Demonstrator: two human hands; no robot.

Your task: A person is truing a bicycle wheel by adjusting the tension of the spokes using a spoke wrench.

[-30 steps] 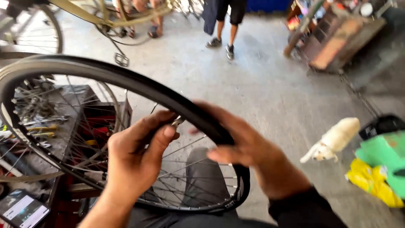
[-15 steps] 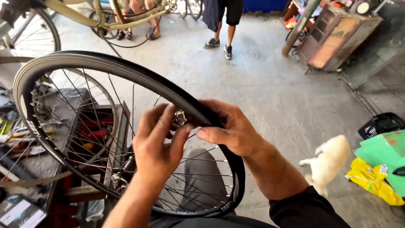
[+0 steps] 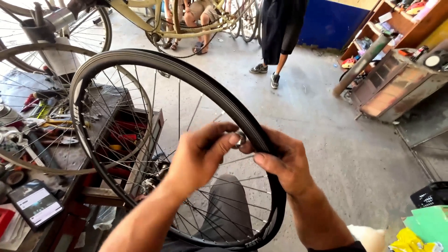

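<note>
A spoked bicycle wheel with a black tyre point(image 3: 154, 63) stands upright in front of me, resting near my knee point(image 3: 228, 205). My left hand point(image 3: 198, 156) reaches through the spokes and pinches a small silvery metal part point(image 3: 240, 138) at the rim's inner side. My right hand point(image 3: 284, 163) wraps over the tyre from outside, fingertips meeting the same small part. The wheel's hub point(image 3: 151, 179) shows low between the spokes.
A cluttered workbench point(image 3: 42, 130) with tools, a second bare rim point(image 3: 28, 51) and a phone point(image 3: 35, 201) lies to the left. A cream bicycle frame point(image 3: 168, 28) stands behind. Two people stand or sit at the back point(image 3: 280, 32). Wooden shelves point(image 3: 396, 79) are right.
The wheel has shifted right and risen in view. Both hands moved up along the tyre and closed in on the small metal part. The white animal has left the right side.
</note>
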